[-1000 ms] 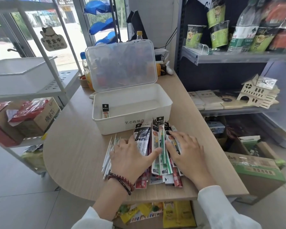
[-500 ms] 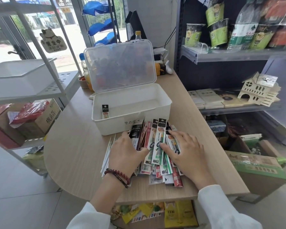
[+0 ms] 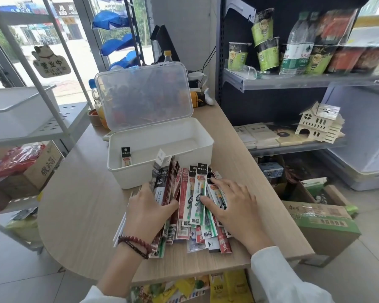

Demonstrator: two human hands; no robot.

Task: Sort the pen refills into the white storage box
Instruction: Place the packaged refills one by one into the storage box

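A white storage box stands open on the wooden counter, its clear lid tipped up behind it. One packaged refill leans inside at the box's left end. In front of the box lies a pile of packaged pen refills. My left hand grips a bunch of refill packs from the pile's left side, tilted up on edge. My right hand rests flat on the pile's right side, fingers spread over the packs. Loose white refill sticks lie under my left wrist.
The counter has a rounded left edge. A dark goods shelf with cups and bottles stands to the right. A white metal rack stands left, cardboard boxes on the floor right. Bottles and a mug sit behind the lid.
My left hand has gathered several packs from the pile's left side and tipped them upright toward the box. My right hand has stayed on the pile.
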